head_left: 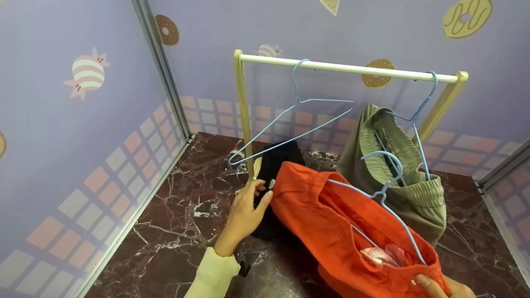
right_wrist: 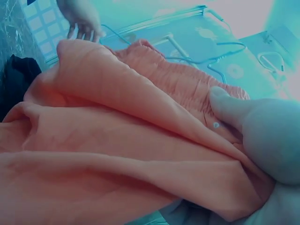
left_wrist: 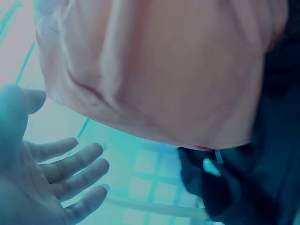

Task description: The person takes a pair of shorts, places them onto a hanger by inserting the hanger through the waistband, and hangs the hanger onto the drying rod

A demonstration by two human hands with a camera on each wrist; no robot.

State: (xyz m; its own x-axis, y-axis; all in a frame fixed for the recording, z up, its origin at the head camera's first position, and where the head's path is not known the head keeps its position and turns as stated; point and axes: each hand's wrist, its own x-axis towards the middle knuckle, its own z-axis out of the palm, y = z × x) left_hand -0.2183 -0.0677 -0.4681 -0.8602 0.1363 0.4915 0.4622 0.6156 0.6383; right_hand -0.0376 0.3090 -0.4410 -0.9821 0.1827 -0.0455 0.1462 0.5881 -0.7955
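Orange elastic-waist bottoms (head_left: 306, 211) spread across the lower right of the head view, with a blue hanger (head_left: 403, 219) inside the waist and its hook upward. My right hand (head_left: 445, 287) holds the waistband at the near right corner; in the right wrist view its thumb (right_wrist: 225, 103) presses on the gathered edge. By the far left corner is my left hand (head_left: 248, 207), its fingers spread and apart from the cloth in the left wrist view. A second blue hanger (head_left: 285, 142) hangs bare on the rack's white rail (head_left: 348, 68).
A khaki elastic-waist garment (head_left: 418, 198) hangs at the rail's right on another blue hanger (head_left: 420, 136). Black cloth (head_left: 283, 155) lies on the dark marbled floor (head_left: 165, 240) behind my left hand. Wooden posts (head_left: 243, 107) carry the rail, and patterned walls (head_left: 83, 145) enclose the space.
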